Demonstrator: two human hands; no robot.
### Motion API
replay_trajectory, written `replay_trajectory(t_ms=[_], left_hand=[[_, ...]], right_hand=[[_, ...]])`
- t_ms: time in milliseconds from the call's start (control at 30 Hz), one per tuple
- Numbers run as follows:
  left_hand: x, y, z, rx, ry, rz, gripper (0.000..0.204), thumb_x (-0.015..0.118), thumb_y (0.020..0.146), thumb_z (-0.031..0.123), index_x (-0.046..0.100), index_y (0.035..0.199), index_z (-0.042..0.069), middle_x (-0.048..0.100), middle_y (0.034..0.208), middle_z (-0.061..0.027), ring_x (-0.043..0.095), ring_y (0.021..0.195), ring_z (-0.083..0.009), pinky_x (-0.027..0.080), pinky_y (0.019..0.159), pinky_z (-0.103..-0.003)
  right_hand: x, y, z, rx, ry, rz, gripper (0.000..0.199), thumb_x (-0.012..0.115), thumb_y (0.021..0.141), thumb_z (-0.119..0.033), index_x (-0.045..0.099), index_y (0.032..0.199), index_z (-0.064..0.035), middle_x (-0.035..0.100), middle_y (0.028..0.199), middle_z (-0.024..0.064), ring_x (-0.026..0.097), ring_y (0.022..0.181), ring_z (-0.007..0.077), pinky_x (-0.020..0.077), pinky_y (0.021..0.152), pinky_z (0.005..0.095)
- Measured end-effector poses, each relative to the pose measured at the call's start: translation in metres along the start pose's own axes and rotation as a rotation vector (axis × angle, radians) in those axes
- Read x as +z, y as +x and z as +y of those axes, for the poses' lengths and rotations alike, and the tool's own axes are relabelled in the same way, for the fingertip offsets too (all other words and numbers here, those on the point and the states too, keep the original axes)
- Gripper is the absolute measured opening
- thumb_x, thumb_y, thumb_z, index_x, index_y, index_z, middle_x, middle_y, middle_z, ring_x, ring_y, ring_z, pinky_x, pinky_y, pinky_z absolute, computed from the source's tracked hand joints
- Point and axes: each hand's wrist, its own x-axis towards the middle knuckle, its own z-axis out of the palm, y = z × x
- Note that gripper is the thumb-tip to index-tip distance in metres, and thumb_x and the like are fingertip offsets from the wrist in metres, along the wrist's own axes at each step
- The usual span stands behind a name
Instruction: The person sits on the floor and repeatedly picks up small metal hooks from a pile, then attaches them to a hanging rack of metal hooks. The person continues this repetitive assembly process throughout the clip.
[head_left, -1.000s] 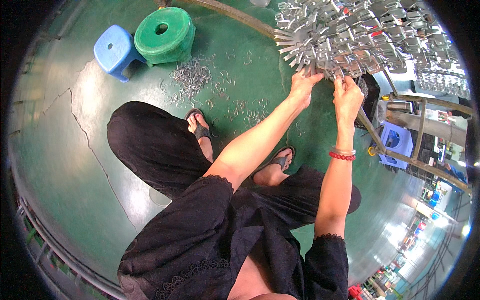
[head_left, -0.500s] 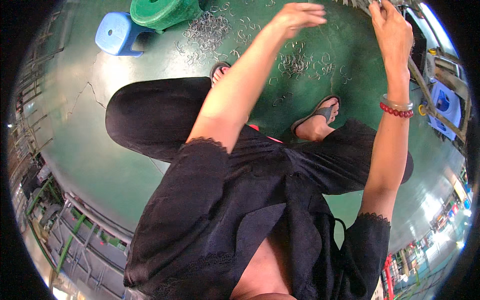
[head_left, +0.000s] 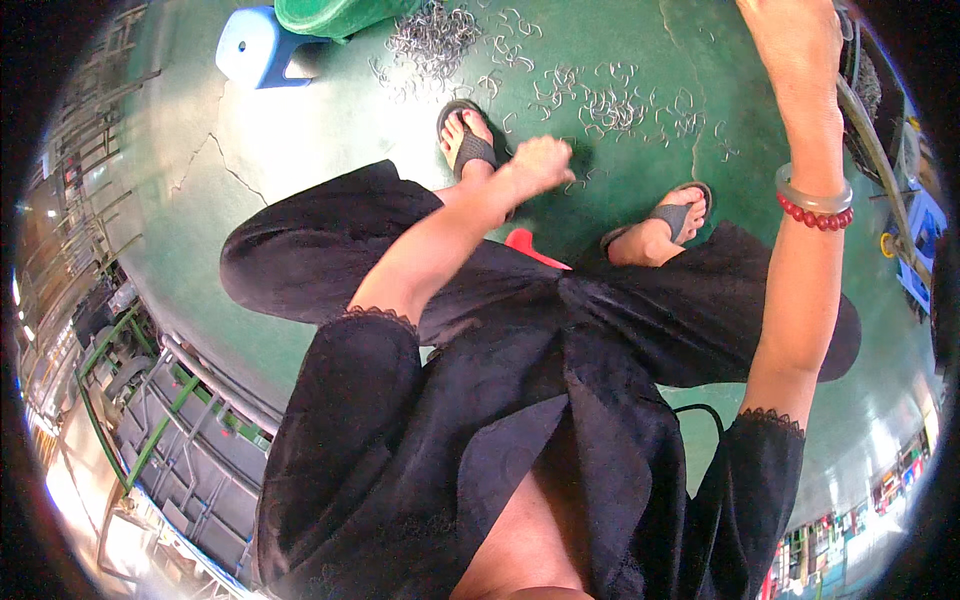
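My left hand (head_left: 540,165) hovers above the floor between my two sandalled feet, slightly blurred. Its fingers are curled in; whatever they may hold is hidden. Forward at the upper right, my right hand (head_left: 795,35) reaches to the picture's top edge, which cuts off its fingers. A pale bangle (head_left: 812,194) and a red beaded bracelet (head_left: 815,215) circle that wrist. Bent metal pieces, like small hooks or clips, lie on the green floor beyond my feet: a dense pile (head_left: 435,40) at the left and a looser scatter (head_left: 612,108) nearer the middle.
A blue plastic stool (head_left: 250,48) stands at the upper left beside a green plastic object (head_left: 335,12). Metal bars (head_left: 875,150) and another blue plastic item (head_left: 925,240) are at the right. Metal frames (head_left: 190,400) line the lower left. Something red (head_left: 535,248) shows between my legs.
My left hand has come back toward my body from the top of the view, its fingers now curled. My right hand sits higher, its fingers now out of view. The floor scene has shifted slightly.
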Motion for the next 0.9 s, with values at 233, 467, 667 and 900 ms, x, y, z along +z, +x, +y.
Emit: replay_trajectory(t_ms=[233, 467, 667, 900], left_hand=[[0.081, -0.024, 0.022, 0.136, 0.222, 0.245, 0.014, 0.051, 0.076, 0.006, 0.055, 0.087, -0.002, 0.057, 0.086, -0.0171, 0.064, 0.076, -0.0306, 0.055, 0.06, -0.04], [0.023, -0.02, 0.035, 0.116, -0.147, 0.379, 0.013, 0.05, 0.083, 0.01, 0.054, 0.089, 0.0, 0.059, 0.09, -0.0188, 0.062, 0.084, -0.0307, 0.052, 0.067, -0.041], [-0.152, -0.016, 0.096, 0.359, -1.158, 0.515, 0.018, 0.055, 0.089, 0.013, 0.061, 0.1, 0.0, 0.061, 0.081, -0.008, 0.059, 0.066, -0.0111, 0.05, 0.061, -0.026], [-0.227, -0.008, 0.135, 0.541, -1.787, 0.474, 0.017, 0.058, 0.088, 0.011, 0.061, 0.098, -0.003, 0.061, 0.079, -0.0033, 0.058, 0.065, -0.0102, 0.05, 0.059, -0.023]], right_hand=[[0.021, -0.005, 0.018, 0.056, -0.097, -0.171, 0.028, 0.06, 0.083, -0.032, 0.064, 0.096, -0.0077, 0.06, 0.065, 0.0152, 0.061, 0.061, 0.0321, 0.048, 0.057, 0.0381], [-0.007, 0.0, 0.019, 0.238, 0.119, -0.255, 0.02, 0.059, 0.084, -0.023, 0.062, 0.086, -0.0036, 0.057, 0.059, 0.0153, 0.056, 0.053, 0.0306, 0.0434, 0.053, 0.0397], [-0.02, -0.024, 0.037, 0.35, 0.354, -0.368, 0.019, 0.055, 0.091, -0.019, 0.062, 0.09, -0.0013, 0.048, 0.056, -0.0029, 0.042, 0.047, 0.0025, 0.035, 0.041, 0.019], [-0.049, -0.017, 0.015, 0.58, 0.555, -0.561, 0.02, 0.054, 0.089, -0.017, 0.062, 0.089, 0.0008, 0.052, 0.056, -0.0003, 0.047, 0.045, 0.0053, 0.0375, 0.042, 0.0216]])
